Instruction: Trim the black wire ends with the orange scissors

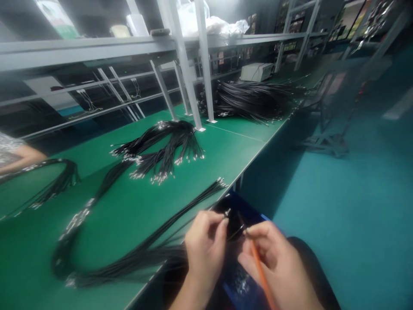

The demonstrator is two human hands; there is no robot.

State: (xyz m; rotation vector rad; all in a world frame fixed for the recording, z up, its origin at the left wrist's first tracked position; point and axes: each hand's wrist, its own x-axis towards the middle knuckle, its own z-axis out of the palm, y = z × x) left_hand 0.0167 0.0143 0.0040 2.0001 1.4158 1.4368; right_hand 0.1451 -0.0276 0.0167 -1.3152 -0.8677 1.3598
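Just off the table's front edge, my left hand (208, 241) pinches a thin black cable by its end, and a small metal connector (227, 212) pokes up past the thumb and fingertip. Close to its right, my right hand (274, 256) is closed around a slim orange-handled tool (262, 273). Something thin and dark sticks out beyond those fingertips; its exact kind is blurred. The bundle of black cables (129, 262) runs from beside my left hand in a curve over the green table (122, 232). Loose cable ends (219, 184) lie at the table edge.
Another bunch of black cables (171, 146) lies mid-table, and a large pile (251, 99) sits farther back. White shelf posts (189, 77) rise from the table. A blue bin (248, 211) is below my hands. At left, a person's forearm (29, 156) is near a cable loop (69, 170).
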